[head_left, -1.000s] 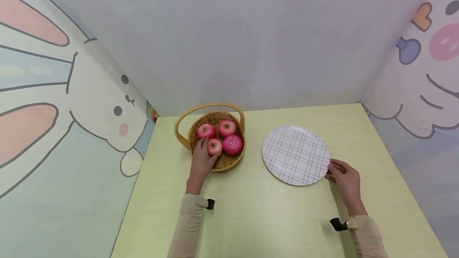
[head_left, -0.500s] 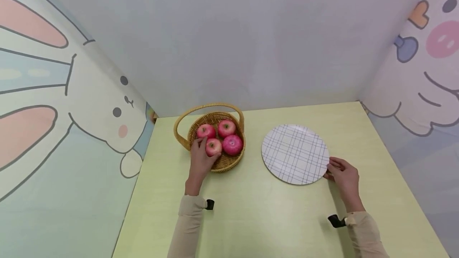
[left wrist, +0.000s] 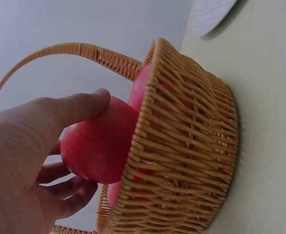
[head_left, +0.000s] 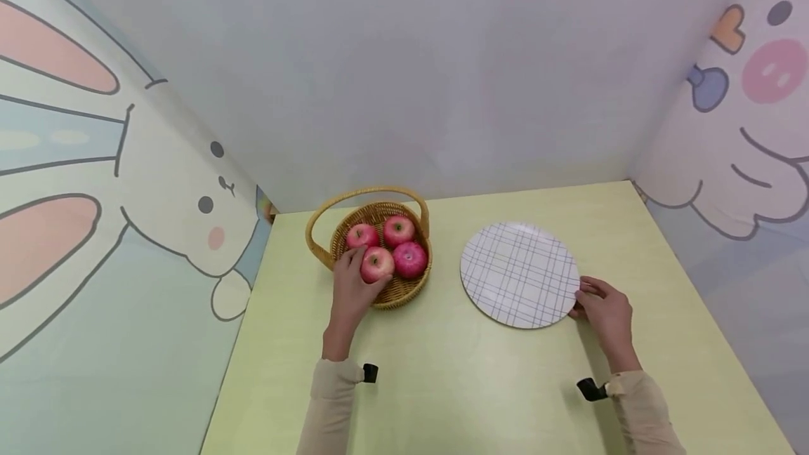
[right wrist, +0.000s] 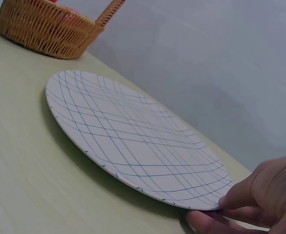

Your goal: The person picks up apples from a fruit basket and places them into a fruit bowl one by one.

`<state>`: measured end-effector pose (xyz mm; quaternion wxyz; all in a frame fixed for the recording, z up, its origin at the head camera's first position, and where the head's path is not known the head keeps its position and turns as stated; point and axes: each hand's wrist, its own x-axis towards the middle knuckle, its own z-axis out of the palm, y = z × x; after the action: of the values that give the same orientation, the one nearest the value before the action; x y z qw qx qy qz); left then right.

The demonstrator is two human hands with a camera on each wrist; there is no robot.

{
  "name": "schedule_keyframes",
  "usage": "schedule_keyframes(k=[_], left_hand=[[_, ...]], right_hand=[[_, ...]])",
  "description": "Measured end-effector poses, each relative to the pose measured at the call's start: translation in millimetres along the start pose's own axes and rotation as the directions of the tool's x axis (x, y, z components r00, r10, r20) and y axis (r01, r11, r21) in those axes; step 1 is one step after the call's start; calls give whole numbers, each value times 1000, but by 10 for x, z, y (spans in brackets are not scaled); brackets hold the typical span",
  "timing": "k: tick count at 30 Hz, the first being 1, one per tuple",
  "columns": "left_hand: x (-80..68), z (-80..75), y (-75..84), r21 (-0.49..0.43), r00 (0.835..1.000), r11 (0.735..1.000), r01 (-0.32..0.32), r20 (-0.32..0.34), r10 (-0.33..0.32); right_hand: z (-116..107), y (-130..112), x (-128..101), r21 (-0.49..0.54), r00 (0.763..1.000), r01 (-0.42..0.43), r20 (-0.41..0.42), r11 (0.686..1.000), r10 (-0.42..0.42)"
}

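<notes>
My left hand (head_left: pixel 354 286) grips a red apple (left wrist: pixel 101 141) between thumb and fingers. In the left wrist view that apple stands partly above the rim of the wicker basket (left wrist: pixel 182 146). Several other apples, one of them a deeper pink (head_left: pixel 410 260), lie inside the basket. To the right is a round white plate (head_left: pixel 505 272) with a blue grid pattern. My right hand (head_left: pixel 608 314) pinches the plate's right edge, with the thumb on top and fingers beneath, as the right wrist view shows.
The basket's arched handle (head_left: pixel 373 190) rises over its far side. A pale yellow table (head_left: pixel 455 385) carries everything and meets a grey back wall (head_left: pixel 442 90). Cartoon-printed side walls (head_left: pixel 170 209) flank it. Each sleeve bears a small black device (head_left: pixel 370 373).
The gripped apple has risen slightly within my left hand's hold and looks larger. My right hand stays at the plate's edge. The head view has shifted a little.
</notes>
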<state>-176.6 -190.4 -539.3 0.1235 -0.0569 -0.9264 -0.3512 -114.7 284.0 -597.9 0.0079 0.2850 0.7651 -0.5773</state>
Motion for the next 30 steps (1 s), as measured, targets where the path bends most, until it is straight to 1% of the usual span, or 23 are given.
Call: schedule_keyframes(k=[2,5,10,13,18,22,27,30], left_hand=[[-29,-14,48,-3,1000,1000,-17,-9,17],[-52,-36,128,-25,1000,999,-25,-16,24],[-50,-58,283,-78,999,996,-45,-24,43],[-47,-52,367,-98,997,993,-65,-38,61],[-43,-24,495,-110,993,988,-111,-55,105],[-20,22,607,-123,989,982,-145,-61,138],[-15,140,735,-153,992,981,-120,-43,115],[-9,235,794,-163,993,979,-121,-32,118]], right_hand=[[-7,17,-5,1,1000,3,17,1000,-3],[-21,40,0,-19,999,18,43,1000,-17],[-19,43,41,-71,998,52,49,996,-49],[-4,28,68,-81,997,62,61,995,-57],[29,16,92,-66,994,66,86,996,-61],[40,12,103,-35,992,93,91,995,-89],[28,10,98,-29,992,98,87,995,-96],[20,12,96,-24,992,93,88,995,-91]])
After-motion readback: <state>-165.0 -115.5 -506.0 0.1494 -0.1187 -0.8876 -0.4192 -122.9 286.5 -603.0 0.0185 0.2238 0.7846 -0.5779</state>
